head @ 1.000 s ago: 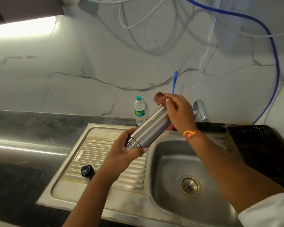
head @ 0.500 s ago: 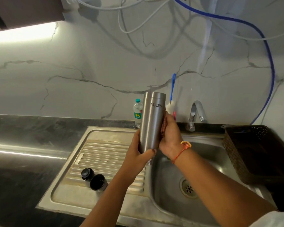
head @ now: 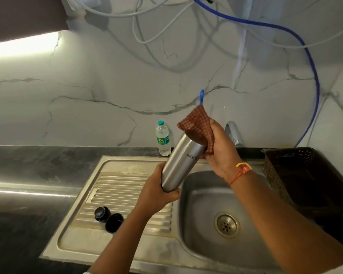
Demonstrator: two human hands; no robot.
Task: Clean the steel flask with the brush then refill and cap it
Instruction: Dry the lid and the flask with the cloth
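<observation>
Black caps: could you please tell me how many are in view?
2. The first cap lies on the drainboard ribs; the second cap sits beside it, nearer the front edge.

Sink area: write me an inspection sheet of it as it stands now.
Surface: steel drainboard and sink basin.
Job's things: steel flask tilted, held above the sink; two black caps side by side on the drainboard; blue brush handle showing behind the cloth.
Clutter: plastic bottle by the wall; dark basket right of the sink.
Grips: left hand holds the flask's lower end; right hand grips a checked cloth over its upper end.
Cables: blue hose and white cables hang on the wall.
Surroundings: marble wall, tap.
</observation>
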